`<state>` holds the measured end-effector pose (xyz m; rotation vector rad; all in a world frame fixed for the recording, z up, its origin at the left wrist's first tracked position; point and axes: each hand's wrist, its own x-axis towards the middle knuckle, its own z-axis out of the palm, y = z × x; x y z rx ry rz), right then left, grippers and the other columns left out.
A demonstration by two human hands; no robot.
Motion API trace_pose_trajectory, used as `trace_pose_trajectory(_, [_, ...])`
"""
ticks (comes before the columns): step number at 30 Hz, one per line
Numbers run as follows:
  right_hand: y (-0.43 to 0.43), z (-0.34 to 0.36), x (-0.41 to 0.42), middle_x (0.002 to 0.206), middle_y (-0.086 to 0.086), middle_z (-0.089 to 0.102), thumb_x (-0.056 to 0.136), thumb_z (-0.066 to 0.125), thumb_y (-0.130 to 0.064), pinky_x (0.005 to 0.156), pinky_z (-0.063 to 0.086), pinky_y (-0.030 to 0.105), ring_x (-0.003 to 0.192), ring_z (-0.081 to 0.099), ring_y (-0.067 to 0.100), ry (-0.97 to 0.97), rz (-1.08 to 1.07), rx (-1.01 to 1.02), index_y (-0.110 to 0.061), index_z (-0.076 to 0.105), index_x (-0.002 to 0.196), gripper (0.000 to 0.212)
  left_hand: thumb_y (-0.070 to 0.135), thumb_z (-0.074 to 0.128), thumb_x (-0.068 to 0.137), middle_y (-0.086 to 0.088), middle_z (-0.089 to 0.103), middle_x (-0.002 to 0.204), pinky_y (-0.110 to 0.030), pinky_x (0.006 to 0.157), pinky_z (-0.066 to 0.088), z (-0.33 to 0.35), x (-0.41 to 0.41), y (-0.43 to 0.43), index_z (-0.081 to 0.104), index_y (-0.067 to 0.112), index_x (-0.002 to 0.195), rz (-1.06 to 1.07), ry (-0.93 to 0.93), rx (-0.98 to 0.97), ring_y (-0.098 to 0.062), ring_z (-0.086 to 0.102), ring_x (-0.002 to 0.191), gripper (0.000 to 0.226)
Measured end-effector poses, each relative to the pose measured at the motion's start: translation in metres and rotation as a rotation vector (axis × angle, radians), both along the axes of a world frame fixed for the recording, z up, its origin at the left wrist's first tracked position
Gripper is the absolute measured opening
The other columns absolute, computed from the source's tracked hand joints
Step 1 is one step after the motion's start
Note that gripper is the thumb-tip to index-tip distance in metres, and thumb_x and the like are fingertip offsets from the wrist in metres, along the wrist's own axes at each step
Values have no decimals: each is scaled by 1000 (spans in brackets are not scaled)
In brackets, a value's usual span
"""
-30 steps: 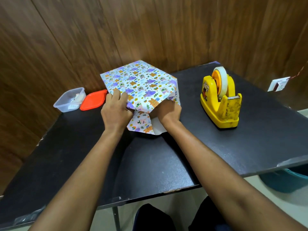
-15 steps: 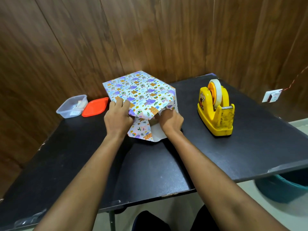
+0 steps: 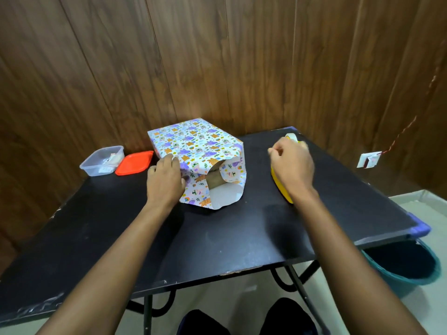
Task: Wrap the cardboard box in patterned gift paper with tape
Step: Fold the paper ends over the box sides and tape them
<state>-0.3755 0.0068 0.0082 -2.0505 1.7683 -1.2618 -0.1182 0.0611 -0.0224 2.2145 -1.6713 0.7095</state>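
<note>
Wood panelling backs a black tabletop [image 3: 242, 238], on which the box [image 3: 214, 176] stands towards the rear, between a tub [image 3: 101, 160] with its lid [image 3: 134, 163] and a yellow dispenser [image 3: 278, 183]. The paper [image 3: 193, 143] is seen drawn over the top and sides. The near end is not closed: bare cardboard shows in the gap, one flap hangs loose on the right, and the bottom flap lies white side up.

The left hand [image 3: 167, 182] is laid on the left flap, with its fingers [image 3: 169, 161] fairly straight and pressed to the box. The right hand [image 3: 291, 165] is held over the dispenser, with its fingers [image 3: 278, 151] curled and thumb and forefinger close together. Whether tape [image 3: 290, 136] is pinched cannot be told.

The main wrap is judged done. The near end remains to be folded and taped, and the far end is hidden.
</note>
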Motion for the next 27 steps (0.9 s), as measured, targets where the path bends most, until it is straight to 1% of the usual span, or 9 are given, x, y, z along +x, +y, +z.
trace_pose_trajectory(4, [-16, 2, -53, 123, 15, 56, 95, 47, -40, 95, 36, 42, 119, 45, 34, 66, -209, 250, -5, 60, 116, 43, 7, 62, 80, -21, 46, 137, -47, 93, 41, -1, 6, 2, 47, -6, 130, -72, 64, 9, -37, 49, 120, 54])
trace_pose_trajectory(6, [-25, 0, -69, 109, 15, 59, 92, 51, -46, 87, 40, 39, 104, 53, 32, -54, -118, 463, -2, 61, 105, 47, 5, 59, 81, -21, 41, 142, -46, 99, 39, -4, 5, 2, 41, -5, 136, -81, 124, 7, -37, 45, 125, 58])
trace_pose_trajectory(9, [-29, -2, -75, 95, 12, 49, 88, 62, -37, 74, 36, 30, 87, 47, 23, -288, 31, 557, -8, 54, 88, 30, -2, 52, 82, -19, 35, 147, -45, 106, 33, -14, -1, 7, 34, -2, 141, -100, 302, -94, -33, 34, 134, 62])
trace_pose_trajectory(13, [-24, 0, -69, 125, 17, 55, 90, 62, -33, 84, 39, 35, 114, 53, 29, -391, 80, 591, 1, 53, 125, 49, -3, 47, 84, -15, 45, 133, -40, 97, 38, -24, -22, 15, 47, 1, 128, -103, 583, -413, -30, 40, 124, 44])
trace_pose_trajectory(16, [-21, -1, -60, 131, 16, 54, 90, 60, -36, 85, 42, 36, 117, 52, 30, -353, 71, 585, 3, 51, 127, 55, 14, 49, 90, -16, 59, 103, -30, 73, 41, -19, -37, 12, 59, -1, 98, 55, 1085, -639, -24, 55, 86, 19])
trace_pose_trajectory(18, [-21, -3, -57, 125, 16, 57, 90, 60, -36, 89, 44, 39, 113, 55, 31, -319, 42, 562, 4, 55, 122, 51, 33, 46, 94, -15, 64, 83, -28, 63, 46, -7, -45, 6, 62, -3, 91, 55, 1625, -601, -22, 59, 69, 40])
trace_pose_trajectory(20, [-23, -7, -55, 121, 17, 60, 91, 59, -37, 91, 45, 42, 110, 56, 31, -309, 27, 545, 4, 58, 118, 49, 45, 47, 94, -11, 64, 78, -30, 67, 50, 6, -45, -2, 61, 2, 88, -41, 1961, -517, -21, 62, 69, 46])
trace_pose_trajectory(24, [-24, -13, -53, 113, 20, 63, 92, 56, -39, 89, 47, 45, 102, 59, 32, -287, 28, 506, 4, 64, 107, 46, 11, 60, 89, -13, 64, 94, -34, 69, 54, 19, -35, -14, 55, 1, 115, -57, 2149, -528, -22, 62, 73, 28])
trace_pose_trajectory(27, [-25, -17, -50, 111, 16, 62, 91, 56, -42, 78, 45, 40, 93, 56, 26, -244, 20, 475, -2, 60, 109, 44, -1, 57, 88, -16, 62, 110, -33, 66, 52, 16, -21, -10, 55, 1, 115, -42, 2124, -554, -23, 63, 79, 27])
